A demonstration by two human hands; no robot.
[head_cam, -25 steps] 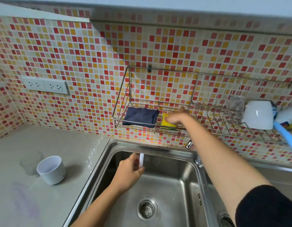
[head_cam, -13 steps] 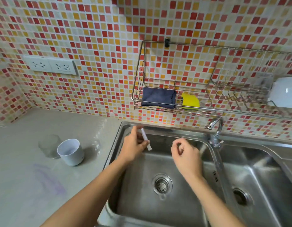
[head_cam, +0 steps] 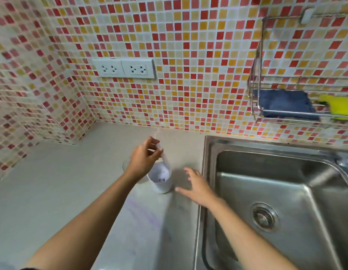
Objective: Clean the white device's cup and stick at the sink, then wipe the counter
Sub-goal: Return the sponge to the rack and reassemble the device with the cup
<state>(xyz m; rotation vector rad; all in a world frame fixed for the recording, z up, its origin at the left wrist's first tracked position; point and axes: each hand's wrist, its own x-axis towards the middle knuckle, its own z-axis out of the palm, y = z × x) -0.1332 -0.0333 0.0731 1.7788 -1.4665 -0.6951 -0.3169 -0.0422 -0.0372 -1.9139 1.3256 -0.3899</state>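
A white cup [head_cam: 163, 183] stands upright on the grey counter [head_cam: 71, 191], left of the steel sink [head_cam: 286, 191]. My left hand [head_cam: 143, 159] hovers just above the cup, pinching a thin white stick [head_cam: 165, 159] whose lower end points down into the cup's mouth. My right hand [head_cam: 196, 184] is spread flat and empty, fingers apart, just right of the cup near the sink's rim. A clear glass [head_cam: 127, 165] stands behind my left hand, mostly hidden by it.
A faint purple smear [head_cam: 143, 213] marks the counter in front of the cup. A wire rack [head_cam: 297, 112] on the tiled wall holds a dark blue cloth [head_cam: 284, 103] and a yellow sponge [head_cam: 338, 106]. Wall sockets [head_cam: 124, 68] sit above the counter.
Both hands have moved left, from over the sink to the counter. My left hand carried the stick to above the cup. My right hand opened flat beside the cup.
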